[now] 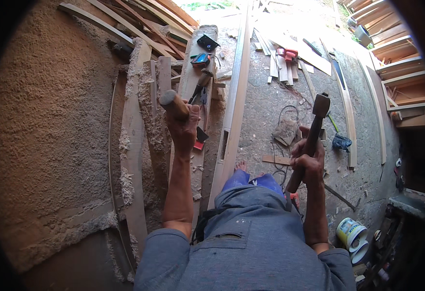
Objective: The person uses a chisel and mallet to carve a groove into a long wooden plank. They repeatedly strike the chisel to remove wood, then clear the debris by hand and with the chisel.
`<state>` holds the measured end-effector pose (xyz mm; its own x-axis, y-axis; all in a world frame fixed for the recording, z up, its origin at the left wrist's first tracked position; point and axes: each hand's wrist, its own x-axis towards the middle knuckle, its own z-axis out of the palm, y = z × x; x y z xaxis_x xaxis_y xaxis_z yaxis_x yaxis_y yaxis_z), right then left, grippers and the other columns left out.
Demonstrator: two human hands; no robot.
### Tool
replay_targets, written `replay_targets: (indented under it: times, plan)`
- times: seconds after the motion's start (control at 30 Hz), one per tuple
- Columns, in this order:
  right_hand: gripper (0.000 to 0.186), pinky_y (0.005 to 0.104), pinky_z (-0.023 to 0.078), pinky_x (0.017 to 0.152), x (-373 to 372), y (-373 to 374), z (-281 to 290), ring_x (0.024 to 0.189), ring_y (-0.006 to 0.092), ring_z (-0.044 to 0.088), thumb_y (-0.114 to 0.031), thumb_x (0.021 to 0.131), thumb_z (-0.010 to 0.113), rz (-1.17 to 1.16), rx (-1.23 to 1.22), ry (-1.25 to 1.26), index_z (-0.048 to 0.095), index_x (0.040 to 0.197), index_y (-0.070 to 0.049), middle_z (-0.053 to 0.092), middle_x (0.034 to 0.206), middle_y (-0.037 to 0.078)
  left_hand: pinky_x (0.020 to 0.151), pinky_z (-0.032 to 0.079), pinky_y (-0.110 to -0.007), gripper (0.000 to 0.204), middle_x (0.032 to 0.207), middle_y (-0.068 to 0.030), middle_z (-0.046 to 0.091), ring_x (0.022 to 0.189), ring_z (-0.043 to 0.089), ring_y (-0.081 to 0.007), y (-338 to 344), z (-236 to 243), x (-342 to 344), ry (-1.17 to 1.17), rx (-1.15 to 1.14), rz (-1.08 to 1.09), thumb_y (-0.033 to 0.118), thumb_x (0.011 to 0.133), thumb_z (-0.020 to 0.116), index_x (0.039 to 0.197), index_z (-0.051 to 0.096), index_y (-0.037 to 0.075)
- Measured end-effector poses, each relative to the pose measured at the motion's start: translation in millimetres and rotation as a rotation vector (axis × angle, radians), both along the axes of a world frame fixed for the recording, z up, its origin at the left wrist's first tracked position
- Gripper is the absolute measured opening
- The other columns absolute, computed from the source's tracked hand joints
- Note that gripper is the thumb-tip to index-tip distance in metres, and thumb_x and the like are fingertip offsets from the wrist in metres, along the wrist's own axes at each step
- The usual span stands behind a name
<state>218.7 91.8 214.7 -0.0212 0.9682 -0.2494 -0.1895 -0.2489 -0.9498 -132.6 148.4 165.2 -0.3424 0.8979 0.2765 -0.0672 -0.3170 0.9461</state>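
Observation:
My left hand (182, 128) is closed round the thick round wooden handle of what looks like a chisel (174, 104); its blade is hidden. Raised on the other side, my right hand (309, 157) grips a hammer (321, 105) by its dark handle, head up. Between the hands runs a long squared timber (236, 92), apart from both, with a dark slot cut in its face. Behind my left hand, a wooden-handled tool (204, 80) and pliers (204, 97) lie on a plank. A red and black object (201, 139) lies beside my left wrist.
A blue and black tape measure (201, 60) sits farther along the plank. Stacked boards (140, 22) lean at the far left. On the floor are a red power tool (287, 54), wood strips, a cable (276, 145) and long boards (343, 92). White buckets (352, 233) stand at the right.

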Motion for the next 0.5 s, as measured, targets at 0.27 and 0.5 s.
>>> replay_targets:
  times: [0.27,0.5]
  plan:
    - [0.062,0.0225,0.046,0.050,17.3,-54.6,-9.5,0.055,0.0064,0.056,-0.016,0.094,0.072,0.075,-0.005,-0.150,0.046,0.149,-0.001,0.058,0.074,-0.001,0.081,0.053,-0.028,0.025,0.089,-0.0004,0.060,0.078,0.059,-0.0096,-10.7,-19.1,30.8,-0.019,-0.037,0.059,0.011,0.095,0.077,0.109,0.057,0.007]
    - [0.061,0.0245,0.046,0.051,19.7,-101.1,-21.2,0.054,0.0071,0.055,-0.010,0.091,0.074,0.102,-0.061,-0.150,0.049,0.147,-0.002,0.057,0.072,-0.001,0.081,0.055,-0.026,0.048,0.102,-0.0033,0.061,0.090,0.062,-0.0115,-10.9,-10.2,49.2,0.085,-0.098,-0.096,0.006,0.091,0.080,0.129,0.051,0.003]
